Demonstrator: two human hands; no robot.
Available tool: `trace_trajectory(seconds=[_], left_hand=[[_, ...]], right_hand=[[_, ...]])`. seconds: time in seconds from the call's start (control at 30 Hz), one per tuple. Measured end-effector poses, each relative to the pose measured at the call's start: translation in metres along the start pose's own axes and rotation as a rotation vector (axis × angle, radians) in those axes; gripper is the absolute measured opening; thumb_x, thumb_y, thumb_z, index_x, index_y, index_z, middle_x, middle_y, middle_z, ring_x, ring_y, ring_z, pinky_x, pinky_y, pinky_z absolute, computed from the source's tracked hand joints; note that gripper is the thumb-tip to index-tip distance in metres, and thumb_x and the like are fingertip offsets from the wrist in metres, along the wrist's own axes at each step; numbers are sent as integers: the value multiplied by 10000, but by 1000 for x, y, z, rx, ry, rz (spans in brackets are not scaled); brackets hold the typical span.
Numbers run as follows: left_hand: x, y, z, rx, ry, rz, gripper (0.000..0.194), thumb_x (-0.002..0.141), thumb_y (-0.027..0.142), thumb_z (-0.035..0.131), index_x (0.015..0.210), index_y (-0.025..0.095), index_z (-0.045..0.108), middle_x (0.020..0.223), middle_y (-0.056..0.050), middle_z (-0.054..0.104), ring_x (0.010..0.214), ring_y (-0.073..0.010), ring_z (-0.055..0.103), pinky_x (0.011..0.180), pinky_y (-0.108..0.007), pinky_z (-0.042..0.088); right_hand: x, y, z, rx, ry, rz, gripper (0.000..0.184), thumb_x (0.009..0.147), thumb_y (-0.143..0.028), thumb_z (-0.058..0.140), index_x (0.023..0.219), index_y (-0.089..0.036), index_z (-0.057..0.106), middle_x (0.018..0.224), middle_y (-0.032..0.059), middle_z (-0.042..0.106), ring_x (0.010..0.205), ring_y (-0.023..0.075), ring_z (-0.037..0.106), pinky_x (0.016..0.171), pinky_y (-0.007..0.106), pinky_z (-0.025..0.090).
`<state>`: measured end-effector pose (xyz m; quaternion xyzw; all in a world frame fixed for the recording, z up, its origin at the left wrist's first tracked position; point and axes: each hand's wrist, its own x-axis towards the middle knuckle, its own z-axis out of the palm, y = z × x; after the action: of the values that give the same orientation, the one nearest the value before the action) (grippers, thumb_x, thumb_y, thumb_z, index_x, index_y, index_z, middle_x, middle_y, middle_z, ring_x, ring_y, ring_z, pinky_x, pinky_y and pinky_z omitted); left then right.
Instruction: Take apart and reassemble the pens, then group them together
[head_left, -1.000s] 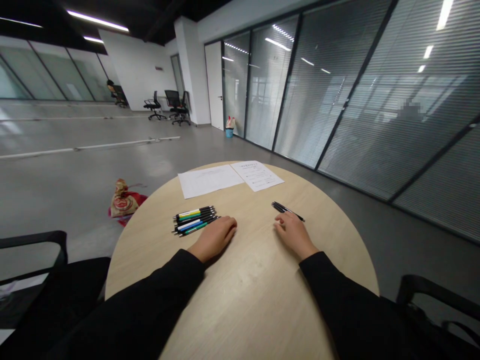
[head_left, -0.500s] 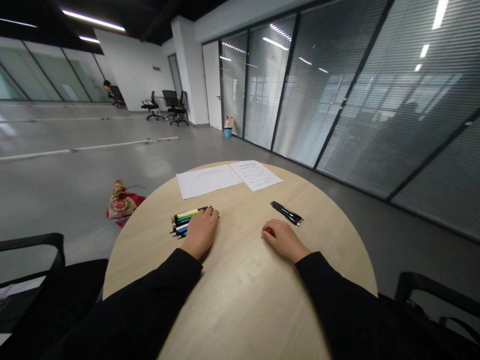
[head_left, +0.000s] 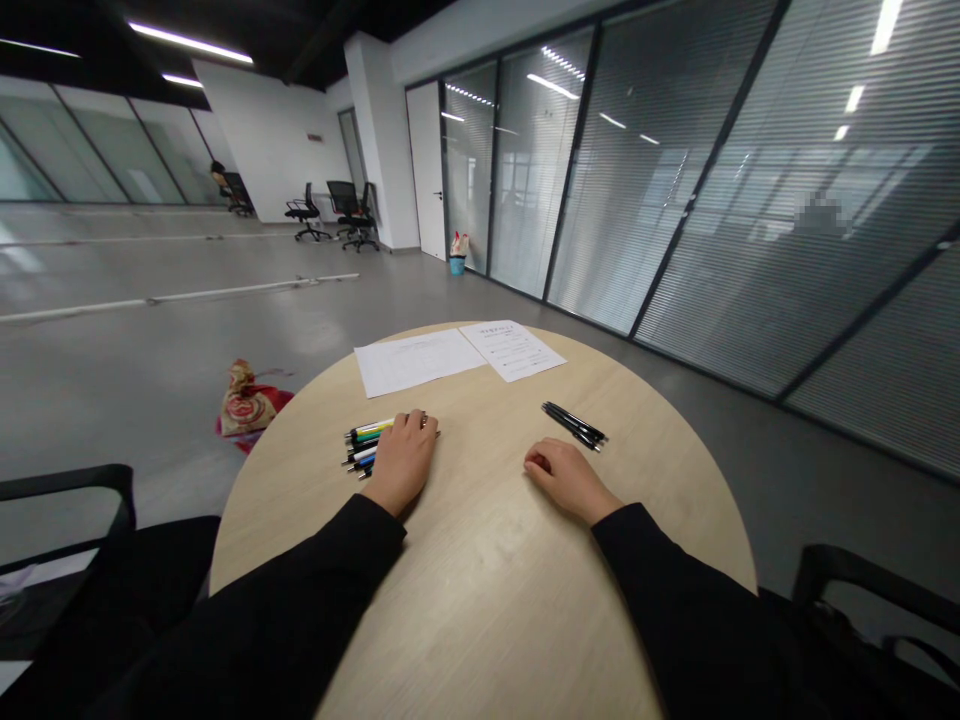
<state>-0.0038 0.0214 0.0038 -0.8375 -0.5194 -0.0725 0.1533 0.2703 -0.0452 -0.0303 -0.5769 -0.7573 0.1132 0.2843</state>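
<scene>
My left hand point(head_left: 405, 460) lies over a bunch of click pens point(head_left: 361, 445) with coloured bands, and its fingers curl across them and hide most of the barrels. My right hand point(head_left: 562, 478) rests on the pale wood round table point(head_left: 480, 620), fingers curled and holding nothing. Just beyond it lie several black pens point(head_left: 574, 426), not touching it. Two white sheets of printed paper point(head_left: 416, 362) point(head_left: 512, 350) lie at the far side of the table.
A red and beige bag point(head_left: 247, 405) lies on the grey floor left of the table. Black chair armrests point(head_left: 67, 488) point(head_left: 870, 575) flank me. Glass partitions with blinds point(head_left: 712, 180) run along the right. A seated person point(head_left: 221, 180) and office chairs point(head_left: 356, 215) are far off.
Between the oldest frame and now, my left hand has moved from beside the coloured pens onto them. My right hand has drawn back toward me and left, away from the black pens.
</scene>
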Motion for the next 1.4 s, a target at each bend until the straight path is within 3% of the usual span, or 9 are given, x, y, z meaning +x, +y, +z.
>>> trace_trajectory(seconds=[0.17, 0.53, 0.77, 1.03, 1.4], left_hand=[[3, -8, 6, 32, -19, -59, 316, 962, 83, 349, 1148, 133, 600, 1065, -158, 585, 952, -277, 528, 777, -371, 452], [6, -14, 7, -39, -76, -40, 335, 926, 23, 343, 1143, 91, 589, 1043, -175, 569, 891, -264, 537, 825, -399, 438], [7, -16, 14, -32, -60, -34, 308, 921, 21, 350, 1107, 94, 584, 1011, -171, 572, 893, -272, 531, 827, -405, 435], [7, -16, 10, -105, -52, -30, 273, 940, 49, 360, 1073, 126, 586, 1024, -142, 558, 867, -249, 531, 817, -385, 443], [8, -13, 8, -113, 42, 41, 282, 900, 0, 368, 1032, 111, 591, 1005, -151, 556, 898, -270, 496, 834, -407, 440]], right_hand=[[0, 0, 0, 3, 2, -7, 87, 887, -162, 628, 814, -176, 672, 814, 25, 653, 779, 158, 584, 731, 269, 405], [-1, 0, -1, 9, 1, -11, 89, 890, -162, 621, 818, -178, 670, 822, 29, 661, 771, 160, 587, 725, 270, 415], [-1, 0, -1, 12, -2, -9, 88, 887, -158, 619, 820, -177, 674, 820, 26, 659, 771, 159, 584, 722, 270, 412], [0, 1, 0, 7, -10, -9, 83, 891, -169, 620, 830, -178, 677, 819, 29, 662, 779, 163, 589, 733, 274, 414], [0, -2, -1, 17, 0, -9, 86, 893, -164, 616, 832, -179, 675, 824, 29, 667, 771, 158, 593, 729, 272, 420]])
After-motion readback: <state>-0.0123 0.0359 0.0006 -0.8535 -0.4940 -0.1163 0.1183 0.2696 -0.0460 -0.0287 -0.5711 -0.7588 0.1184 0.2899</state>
